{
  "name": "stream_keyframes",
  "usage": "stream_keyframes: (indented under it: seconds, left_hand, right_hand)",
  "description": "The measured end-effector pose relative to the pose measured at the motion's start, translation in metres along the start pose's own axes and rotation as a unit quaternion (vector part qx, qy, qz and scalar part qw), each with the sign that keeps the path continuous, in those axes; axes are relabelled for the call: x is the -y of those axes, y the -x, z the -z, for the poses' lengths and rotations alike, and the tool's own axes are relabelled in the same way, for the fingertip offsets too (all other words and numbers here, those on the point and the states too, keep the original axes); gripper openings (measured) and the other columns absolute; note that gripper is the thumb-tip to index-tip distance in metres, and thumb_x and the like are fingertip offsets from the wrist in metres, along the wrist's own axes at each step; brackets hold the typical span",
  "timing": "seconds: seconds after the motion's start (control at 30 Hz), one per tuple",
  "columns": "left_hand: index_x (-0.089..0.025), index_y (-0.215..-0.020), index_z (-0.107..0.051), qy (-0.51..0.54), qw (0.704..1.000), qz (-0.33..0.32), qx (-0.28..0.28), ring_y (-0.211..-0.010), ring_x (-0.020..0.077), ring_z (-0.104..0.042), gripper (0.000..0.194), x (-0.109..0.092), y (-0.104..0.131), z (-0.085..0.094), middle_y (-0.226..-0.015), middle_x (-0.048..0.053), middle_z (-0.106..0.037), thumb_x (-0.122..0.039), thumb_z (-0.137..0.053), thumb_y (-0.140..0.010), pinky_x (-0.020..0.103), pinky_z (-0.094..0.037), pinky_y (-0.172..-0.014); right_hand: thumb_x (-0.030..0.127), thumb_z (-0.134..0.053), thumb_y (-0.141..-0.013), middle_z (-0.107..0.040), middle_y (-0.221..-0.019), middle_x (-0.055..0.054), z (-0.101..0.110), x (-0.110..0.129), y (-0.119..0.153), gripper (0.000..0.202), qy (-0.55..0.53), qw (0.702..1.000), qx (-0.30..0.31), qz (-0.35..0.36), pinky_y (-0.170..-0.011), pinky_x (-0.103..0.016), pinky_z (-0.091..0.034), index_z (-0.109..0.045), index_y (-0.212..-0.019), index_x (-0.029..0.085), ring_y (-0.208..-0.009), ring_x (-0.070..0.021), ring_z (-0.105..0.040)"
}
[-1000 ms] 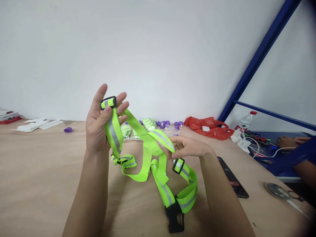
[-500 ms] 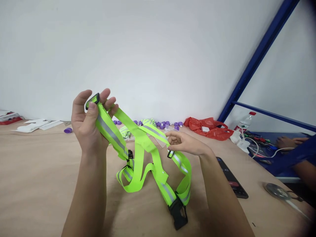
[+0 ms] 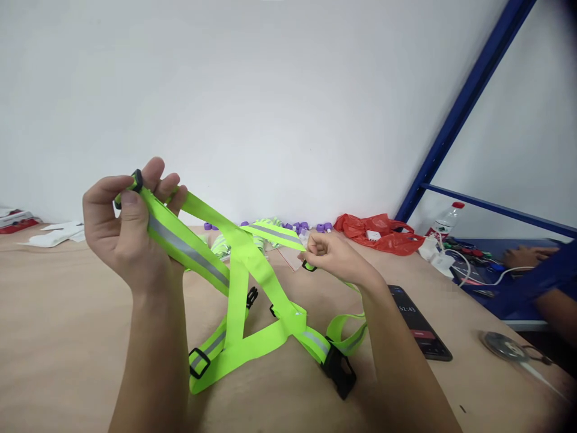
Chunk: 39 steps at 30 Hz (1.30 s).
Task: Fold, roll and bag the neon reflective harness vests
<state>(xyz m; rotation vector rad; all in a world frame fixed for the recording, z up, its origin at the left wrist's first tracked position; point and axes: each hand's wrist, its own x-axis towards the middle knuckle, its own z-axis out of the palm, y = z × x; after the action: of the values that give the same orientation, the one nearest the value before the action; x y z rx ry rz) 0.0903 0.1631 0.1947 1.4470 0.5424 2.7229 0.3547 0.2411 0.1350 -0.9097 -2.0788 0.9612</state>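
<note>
A neon-yellow reflective harness (image 3: 241,246) with grey stripes is stretched between my two hands above the table. My left hand (image 3: 130,222), raised at the left, pinches one strap at its black slider (image 3: 137,180); the other fingers are partly spread. On the right, my right hand (image 3: 331,255) is closed on another strap close to a second black slider (image 3: 309,266). The lower straps hang and rest near the tabletop. A large black side-release buckle (image 3: 339,370) dangles at the lower right, and a black strap adjuster (image 3: 199,362) sits at the lower left.
Behind the harness lie purple caps (image 3: 322,227) and more striped straps (image 3: 220,246). A red plastic bag (image 3: 383,234), a phone (image 3: 419,325) and a bottle (image 3: 446,222) are to the right. Another person's hand (image 3: 525,255) shows beyond the blue frame (image 3: 464,114).
My left hand has moved left with its strap. My right hand has closed on the other strap, and the harness is pulled wider and tauter.
</note>
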Motion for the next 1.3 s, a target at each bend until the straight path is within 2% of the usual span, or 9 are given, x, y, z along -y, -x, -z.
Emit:
stream_keyframes:
  seconds: [0.13,0.3,0.47,0.67,0.87,0.97,1.03,1.2,1.3]
  left_hand:
    - [-0.021,-0.096,-0.053,-0.004,1.000,-0.021,-0.002,-0.083,0.0148,-0.073,0.012,-0.005,0.001,-0.003,-0.100,0.002,-0.076,-0.019,-0.059,-0.086,0.033,-0.058,-0.074]
    - [-0.023,-0.094,-0.052,-0.014,0.999,-0.038,-0.013,-0.082,0.0142,-0.073,0.011,-0.012,0.001,-0.007,-0.097,-0.001,-0.076,-0.019,-0.057,-0.085,0.034,-0.058,-0.072]
    - [-0.023,-0.092,-0.055,-0.021,0.998,-0.054,-0.010,-0.078,0.0153,-0.073,0.011,-0.013,-0.001,-0.004,-0.096,-0.001,-0.075,-0.023,-0.063,-0.084,0.032,-0.058,-0.068]
    - [-0.025,-0.091,-0.058,-0.026,0.998,-0.059,0.003,-0.080,0.0136,-0.073,0.006,-0.010,-0.005,0.002,-0.093,-0.006,-0.075,-0.022,-0.061,-0.087,0.033,-0.058,-0.070]
    - [-0.024,-0.090,-0.055,-0.024,0.998,-0.054,-0.026,-0.078,0.0159,-0.073,0.012,-0.009,-0.007,0.002,-0.093,-0.003,-0.075,-0.023,-0.063,-0.080,0.034,-0.057,-0.068]
    - [-0.023,-0.090,-0.055,-0.013,0.998,-0.064,-0.024,-0.080,0.0180,-0.072,0.015,-0.007,-0.010,0.004,-0.092,-0.002,-0.075,-0.023,-0.065,-0.078,0.035,-0.056,-0.068]
    - [-0.024,-0.088,-0.056,-0.020,0.997,-0.074,-0.023,-0.080,0.0182,-0.072,0.016,-0.005,-0.013,0.007,-0.094,-0.001,-0.075,-0.025,-0.066,-0.076,0.035,-0.055,-0.067]
    - [-0.024,-0.084,-0.055,-0.041,0.994,-0.097,-0.022,-0.079,0.0169,-0.070,0.020,-0.004,-0.018,0.014,-0.096,-0.001,-0.075,-0.031,-0.069,-0.072,0.033,-0.051,-0.066]
    - [-0.024,-0.087,-0.053,-0.048,0.996,-0.076,-0.010,-0.083,0.0168,-0.071,0.022,-0.008,-0.014,0.011,-0.099,-0.002,-0.074,-0.033,-0.068,-0.073,0.036,-0.053,-0.071]
  right_hand:
    - [0.021,-0.059,-0.074,-0.046,-0.071,0.004,-0.003,0.001,0.000,0.019,-0.026,0.999,0.046,0.000,-0.063,-0.027,-0.042,-0.041,-0.071,0.023,-0.071,-0.0162,-0.056]
    - [0.020,-0.057,-0.072,-0.060,-0.084,0.000,-0.005,0.002,-0.002,0.020,0.058,0.998,0.003,-0.005,-0.071,-0.029,-0.043,-0.060,-0.092,0.021,-0.081,-0.0187,-0.058]
    - [0.020,-0.050,-0.075,-0.059,-0.071,0.001,-0.006,0.014,-0.001,0.012,0.127,0.991,-0.031,0.031,-0.066,-0.029,-0.037,-0.057,-0.065,0.020,-0.072,-0.0176,-0.054]
    - [0.024,-0.054,-0.078,-0.066,-0.078,-0.001,-0.005,0.013,-0.004,0.012,0.017,0.999,-0.043,0.004,-0.071,-0.030,-0.043,-0.065,-0.078,0.019,-0.077,-0.0193,-0.060]
    - [0.031,-0.063,-0.080,-0.071,-0.094,-0.003,-0.001,0.014,-0.001,0.020,-0.076,0.996,-0.010,0.037,-0.081,-0.033,-0.048,-0.071,-0.095,0.021,-0.092,-0.0222,-0.063]
    - [0.034,-0.067,-0.080,-0.069,-0.090,-0.002,0.000,0.017,0.003,0.021,-0.087,0.996,0.018,0.029,-0.073,-0.031,-0.049,-0.069,-0.095,0.020,-0.082,-0.0199,-0.064]
    - [0.039,-0.071,-0.078,-0.067,-0.084,-0.001,-0.001,0.017,0.004,0.023,-0.043,0.999,-0.007,0.022,-0.065,-0.029,-0.047,-0.068,-0.089,0.019,-0.074,-0.0182,-0.062]
    - [0.036,-0.067,-0.080,-0.069,-0.084,-0.003,-0.005,0.003,-0.005,0.016,0.108,0.975,-0.187,0.051,-0.071,-0.031,-0.043,-0.068,-0.080,0.020,-0.081,-0.0211,-0.063]
    - [0.026,-0.061,-0.079,-0.070,-0.087,-0.002,-0.008,-0.005,-0.009,0.007,0.071,0.971,-0.222,0.046,-0.072,-0.031,-0.044,-0.059,-0.085,0.022,-0.080,-0.0201,-0.065]
